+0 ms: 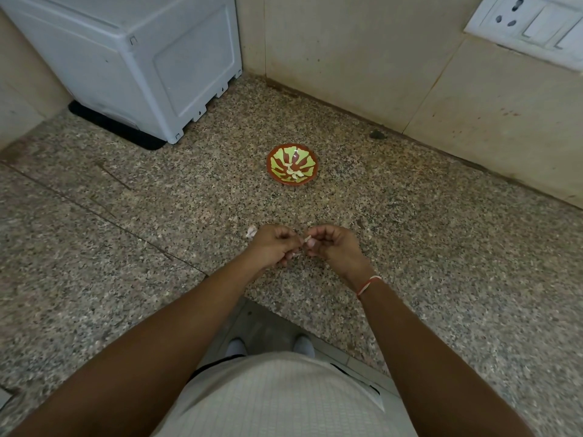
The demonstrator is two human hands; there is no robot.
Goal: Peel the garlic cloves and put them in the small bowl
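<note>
A small red bowl point(292, 164) with a yellow-green pattern stands on the speckled granite counter point(410, 247), with several peeled garlic cloves point(295, 174) in it. Nearer to me, my left hand point(273, 246) and my right hand point(334, 246) meet over the counter with fingers curled. Between their fingertips they pinch a small pale garlic clove point(306, 239), mostly hidden by the fingers. A bit of white garlic skin point(251, 231) lies on the counter just left of my left hand.
A white plastic appliance point(132, 61) on a black mat stands at the back left. Beige tiled walls form a corner behind the bowl, with a white socket plate point(530, 23) at the top right. The counter's front edge runs just below my wrists.
</note>
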